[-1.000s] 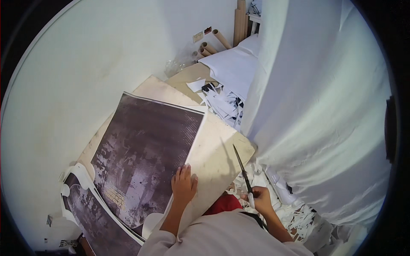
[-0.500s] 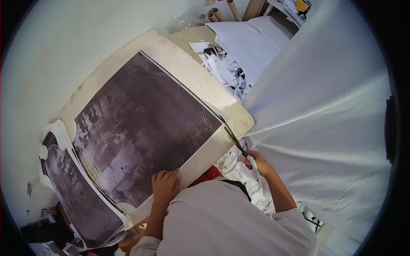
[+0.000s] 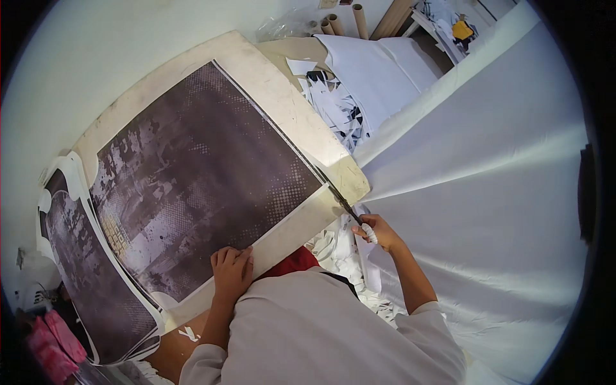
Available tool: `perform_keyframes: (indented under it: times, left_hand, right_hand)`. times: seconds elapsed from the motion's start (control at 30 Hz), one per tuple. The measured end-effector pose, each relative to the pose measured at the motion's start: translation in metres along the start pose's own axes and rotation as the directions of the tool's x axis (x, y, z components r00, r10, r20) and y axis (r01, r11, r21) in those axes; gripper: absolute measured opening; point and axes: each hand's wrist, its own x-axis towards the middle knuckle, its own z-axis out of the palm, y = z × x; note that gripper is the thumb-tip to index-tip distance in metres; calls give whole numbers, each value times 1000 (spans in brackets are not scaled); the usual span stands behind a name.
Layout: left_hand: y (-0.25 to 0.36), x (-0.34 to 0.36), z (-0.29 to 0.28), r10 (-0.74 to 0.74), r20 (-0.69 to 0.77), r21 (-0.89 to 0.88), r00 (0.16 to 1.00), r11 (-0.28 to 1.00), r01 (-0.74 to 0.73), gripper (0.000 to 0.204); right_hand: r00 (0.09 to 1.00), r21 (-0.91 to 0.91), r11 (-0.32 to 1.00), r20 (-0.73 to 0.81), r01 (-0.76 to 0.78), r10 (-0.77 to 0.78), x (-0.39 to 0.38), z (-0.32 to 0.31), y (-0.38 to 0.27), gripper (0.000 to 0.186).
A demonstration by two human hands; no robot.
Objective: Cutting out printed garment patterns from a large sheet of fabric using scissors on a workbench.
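A large printed sheet (image 3: 205, 167), dark purple-grey with a mottled dotted pattern, lies flat on a cream-coloured board (image 3: 308, 122). My left hand (image 3: 232, 273) rests with fingers stretched over the sheet's near edge. In my right hand (image 3: 382, 232) are long dark scissors (image 3: 343, 201), their handle wrapped in white. The blades point up and left along the sheet's right-hand edge, by its near right corner; how far they are spread is hard to make out. A second printed sheet (image 3: 90, 263) of similar pattern hangs down past the board's left end.
White and dark paper strips (image 3: 340, 109) lie in a heap beyond the board. White cloth (image 3: 475, 192) hangs along the right. Cardboard tubes (image 3: 359, 20) stand at the back. Pink cloth (image 3: 58, 346) is at the lower left, and white scraps (image 3: 330, 247) lie below the board.
The whole view has shifted, so the board and both hands appear farther left. Pink cloth has come into sight at the lower left. The scissors stay at the sheet's near right corner.
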Motion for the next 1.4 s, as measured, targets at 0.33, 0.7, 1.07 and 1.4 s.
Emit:
perform_keyframes:
  times: [0.33,0.7,1.07,1.4]
  left_hand:
    - [-1,-5,8,11,-73,12,997,1000,-10,31]
    - [8,-8,4,-2,-90,11,996,1000,3,31]
    - [6,-9,11,29,-103,-3,994,1000,-30,33]
    - [8,-13,13,21,-99,8,995,1000,-21,33]
  right_hand:
    - [996,-46,996,49,82,-79,20,-21,9,32]
    - [990,97,995,138,11,-25,42,-24,-10,34]
    - [988,142,989,141,39,-59,46,-15,-13,39]
    - [985,196,980,165,25,-58,67,-2,-34,48]
